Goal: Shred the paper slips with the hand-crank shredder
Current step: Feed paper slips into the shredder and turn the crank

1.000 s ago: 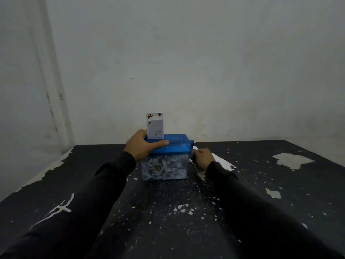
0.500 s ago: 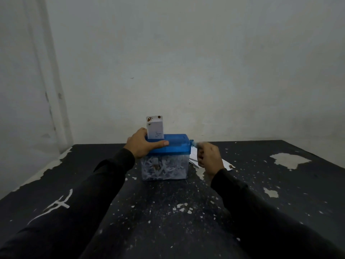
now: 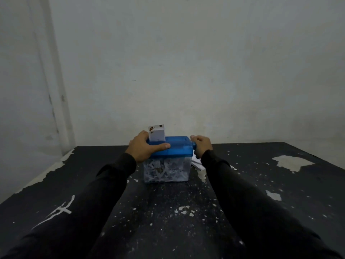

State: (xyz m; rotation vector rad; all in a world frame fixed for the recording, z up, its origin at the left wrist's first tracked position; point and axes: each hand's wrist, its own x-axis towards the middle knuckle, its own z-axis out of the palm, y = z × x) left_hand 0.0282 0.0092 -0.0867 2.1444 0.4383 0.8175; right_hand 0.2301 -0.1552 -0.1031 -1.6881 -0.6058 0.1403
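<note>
A small hand-crank shredder [image 3: 179, 147] with a blue top stands on the black table [image 3: 168, 212]; its clear bin [image 3: 166, 171] is packed with white shreds. A white paper slip [image 3: 157, 134] sticks upright out of the slot at the top's left end. My left hand [image 3: 144, 148] grips the blue top, thumb along its front edge, fingers behind the slip. My right hand [image 3: 202, 146] is curled round the crank handle at the shredder's right side, now raised level with the top. The handle itself is mostly hidden by the fingers.
A few white paper slips [image 3: 198, 163] lie on the table just right of the shredder, partly behind my right forearm. The table's paint is chipped, with pale patches [image 3: 291, 162] at the right. A grey wall stands close behind.
My right hand has swung the crank from low beside the bin up to the level of the blue top. The slip has sunk lower into the slot. My left hand has stayed in place.
</note>
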